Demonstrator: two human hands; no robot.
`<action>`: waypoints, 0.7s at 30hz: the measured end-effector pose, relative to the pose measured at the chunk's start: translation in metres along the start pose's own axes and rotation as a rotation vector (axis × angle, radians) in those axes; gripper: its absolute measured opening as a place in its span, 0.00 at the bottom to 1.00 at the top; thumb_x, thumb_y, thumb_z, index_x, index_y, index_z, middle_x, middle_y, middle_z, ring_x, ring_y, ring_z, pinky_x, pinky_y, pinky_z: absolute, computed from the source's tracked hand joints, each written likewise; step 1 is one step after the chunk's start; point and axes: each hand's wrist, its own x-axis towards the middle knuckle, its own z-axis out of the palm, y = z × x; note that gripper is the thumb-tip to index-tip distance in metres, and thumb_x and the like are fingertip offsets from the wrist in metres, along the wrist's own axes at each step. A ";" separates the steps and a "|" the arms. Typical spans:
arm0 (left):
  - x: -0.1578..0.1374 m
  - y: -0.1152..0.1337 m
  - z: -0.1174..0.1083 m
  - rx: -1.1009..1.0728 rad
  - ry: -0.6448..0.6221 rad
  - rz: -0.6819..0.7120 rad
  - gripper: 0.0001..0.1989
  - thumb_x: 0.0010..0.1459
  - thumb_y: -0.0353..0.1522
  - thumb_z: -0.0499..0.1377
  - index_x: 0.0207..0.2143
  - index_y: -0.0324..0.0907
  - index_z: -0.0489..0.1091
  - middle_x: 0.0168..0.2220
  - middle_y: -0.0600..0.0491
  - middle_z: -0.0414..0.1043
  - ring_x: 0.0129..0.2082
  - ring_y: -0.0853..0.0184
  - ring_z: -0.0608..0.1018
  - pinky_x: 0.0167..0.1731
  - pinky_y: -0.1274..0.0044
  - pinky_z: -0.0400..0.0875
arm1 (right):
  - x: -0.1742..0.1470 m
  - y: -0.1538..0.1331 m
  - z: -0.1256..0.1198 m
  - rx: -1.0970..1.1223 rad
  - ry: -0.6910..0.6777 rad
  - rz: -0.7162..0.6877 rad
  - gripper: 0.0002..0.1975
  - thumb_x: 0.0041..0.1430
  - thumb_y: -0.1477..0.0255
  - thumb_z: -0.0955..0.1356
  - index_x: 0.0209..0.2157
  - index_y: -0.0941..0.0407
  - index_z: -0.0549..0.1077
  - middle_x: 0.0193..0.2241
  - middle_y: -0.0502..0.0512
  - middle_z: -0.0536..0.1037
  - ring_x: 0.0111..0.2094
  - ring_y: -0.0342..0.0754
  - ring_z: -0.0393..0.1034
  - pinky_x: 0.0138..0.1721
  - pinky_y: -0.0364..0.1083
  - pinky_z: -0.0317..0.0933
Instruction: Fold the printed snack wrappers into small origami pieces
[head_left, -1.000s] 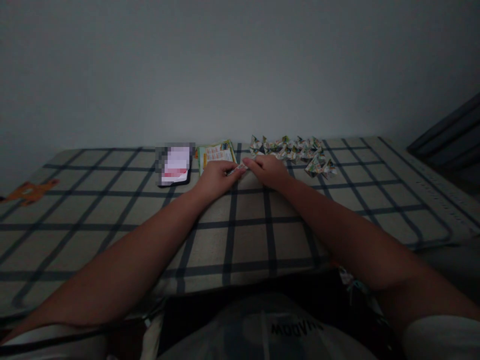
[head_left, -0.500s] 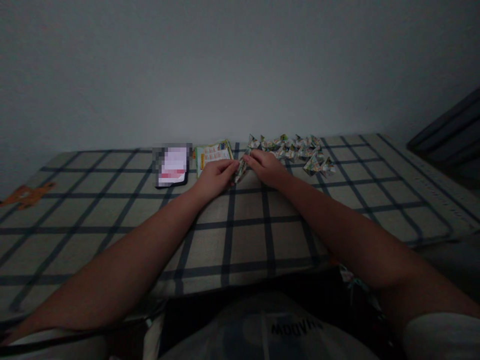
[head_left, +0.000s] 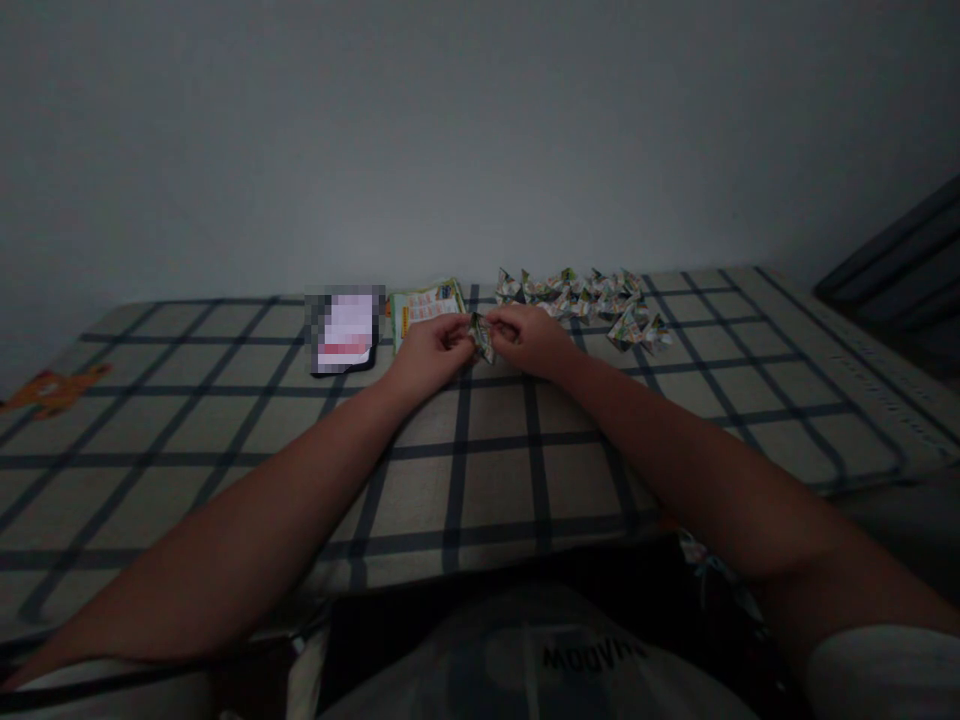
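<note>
Between both hands, just above the checked tablecloth [head_left: 495,480], is a small folded piece of printed paper [head_left: 482,340] with pointed corners. My left hand [head_left: 433,350] pinches its left side with thumb and fingers. On the opposite side, my right hand [head_left: 531,338] grips it with the fingertips. A group of similar folded paper pieces [head_left: 577,295] lies beyond and to the right of my right hand. Behind my left hand is a stack of printed sheets [head_left: 427,303], green at the edge, partly covered by the hand.
A phone [head_left: 346,335] with a lit, blurred screen lies left of the sheets. An orange animal figure [head_left: 56,388] shows on the cloth at far left. A pale wall [head_left: 480,130] rises behind the table, and a dark striped object [head_left: 900,255] stands at the right.
The folded paper has turned between my fingers and now shows a pointed, opened-out shape. Both hands have shifted their grip slightly; the phone, sheets and other folded pieces have stayed put.
</note>
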 end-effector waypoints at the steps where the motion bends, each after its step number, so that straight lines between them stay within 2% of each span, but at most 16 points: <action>1: -0.001 0.001 0.000 0.032 0.016 0.016 0.17 0.53 0.35 0.62 0.44 0.37 0.78 0.35 0.49 0.80 0.33 0.66 0.78 0.33 0.77 0.72 | 0.000 -0.001 0.000 -0.006 -0.009 0.002 0.10 0.60 0.69 0.66 0.37 0.59 0.78 0.31 0.54 0.77 0.32 0.46 0.64 0.36 0.45 0.53; 7: -0.003 0.005 -0.002 0.191 0.036 0.093 0.15 0.57 0.37 0.59 0.40 0.37 0.79 0.31 0.50 0.79 0.31 0.66 0.77 0.31 0.77 0.68 | -0.001 -0.002 0.000 0.010 0.004 -0.016 0.13 0.63 0.65 0.64 0.30 0.58 0.75 0.25 0.52 0.71 0.28 0.45 0.62 0.33 0.45 0.50; 10: -0.002 0.004 -0.002 0.231 0.032 0.132 0.15 0.59 0.36 0.57 0.39 0.37 0.79 0.31 0.50 0.79 0.31 0.66 0.77 0.33 0.76 0.69 | 0.000 0.000 0.002 0.011 0.039 0.008 0.11 0.60 0.69 0.64 0.27 0.58 0.73 0.23 0.50 0.70 0.27 0.44 0.61 0.32 0.45 0.49; 13: -0.001 0.003 -0.002 0.235 0.024 0.125 0.15 0.59 0.36 0.56 0.39 0.37 0.80 0.30 0.51 0.79 0.30 0.66 0.77 0.31 0.76 0.68 | 0.001 0.002 0.003 0.035 0.052 0.044 0.08 0.57 0.72 0.64 0.27 0.58 0.72 0.23 0.50 0.69 0.27 0.43 0.61 0.32 0.45 0.49; 15: -0.001 0.002 -0.001 0.217 0.035 0.103 0.15 0.58 0.36 0.57 0.39 0.37 0.80 0.29 0.51 0.79 0.30 0.66 0.77 0.31 0.76 0.68 | 0.002 0.002 0.004 0.049 0.029 0.049 0.09 0.59 0.70 0.64 0.28 0.58 0.73 0.23 0.50 0.70 0.27 0.43 0.61 0.32 0.45 0.49; 18: -0.002 0.002 -0.002 0.200 0.039 0.082 0.15 0.58 0.37 0.59 0.40 0.37 0.80 0.30 0.50 0.80 0.30 0.65 0.78 0.32 0.76 0.69 | 0.002 0.003 0.004 0.050 -0.025 0.001 0.12 0.63 0.66 0.64 0.28 0.58 0.72 0.24 0.50 0.70 0.28 0.44 0.60 0.32 0.45 0.50; 21: -0.002 0.003 -0.002 0.224 0.036 0.092 0.15 0.58 0.37 0.59 0.40 0.37 0.80 0.31 0.50 0.80 0.30 0.66 0.77 0.32 0.76 0.69 | 0.003 0.003 0.004 0.024 -0.036 -0.021 0.12 0.63 0.67 0.63 0.27 0.58 0.71 0.24 0.50 0.69 0.28 0.44 0.60 0.33 0.45 0.50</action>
